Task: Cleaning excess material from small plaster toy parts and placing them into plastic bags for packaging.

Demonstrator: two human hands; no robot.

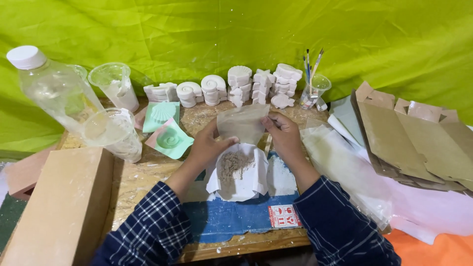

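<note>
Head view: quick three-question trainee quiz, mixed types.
1. True or false: both hands, left hand and right hand, hold the translucent bag.
2. What lies in the white paper under the bag? A) powder B) brushes C) water
3. What stands in the clear cup at the back right?

Key: 1 true. 2 A, a pile of greyish powder. 3 paintbrushes.

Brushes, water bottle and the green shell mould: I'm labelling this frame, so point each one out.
Brushes (311, 66), head view: on the handles above the cup.
Water bottle (56, 88), head view: middle of the clear body.
Green shell mould (169, 140), head view: on the spiral hollow.
</note>
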